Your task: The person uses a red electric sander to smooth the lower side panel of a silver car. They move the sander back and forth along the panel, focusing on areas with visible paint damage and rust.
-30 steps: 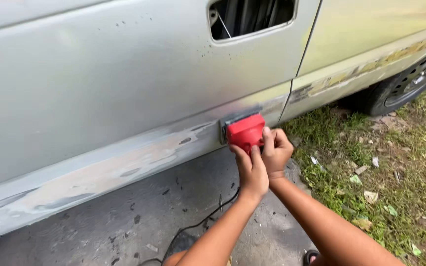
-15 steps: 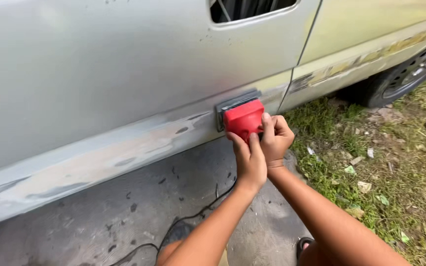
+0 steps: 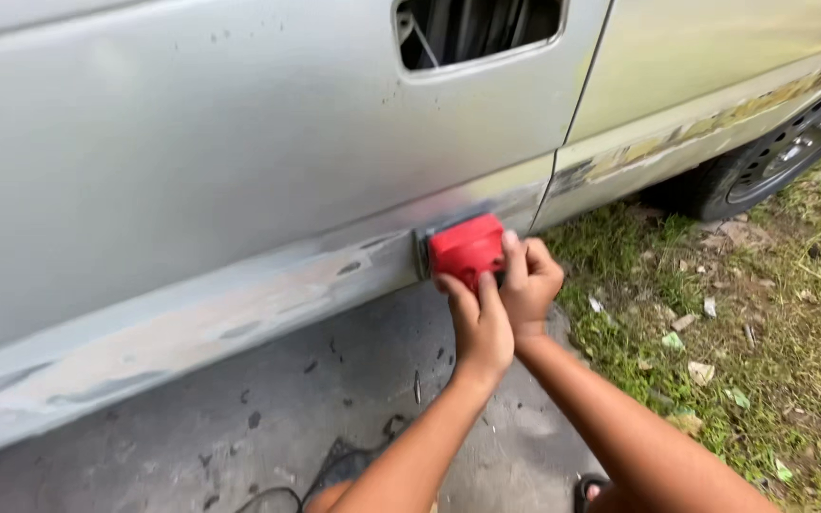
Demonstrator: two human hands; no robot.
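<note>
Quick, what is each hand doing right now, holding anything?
Left hand: closed on the red sander, pressing it against the car door.
Right hand: closed on the same red sander.

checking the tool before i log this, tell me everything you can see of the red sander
The red sander is a small blocky power tool with a smooth red plastic-looking top and a grey rectangular base plate showing along its left and upper edges. It is pressed flat against the lower strip of the car door, on the bare, sanded band near the door's rear edge. The left hand grips it from below and the right hand from the right side, fingers over its top. Whether it is running cannot be told.
</note>
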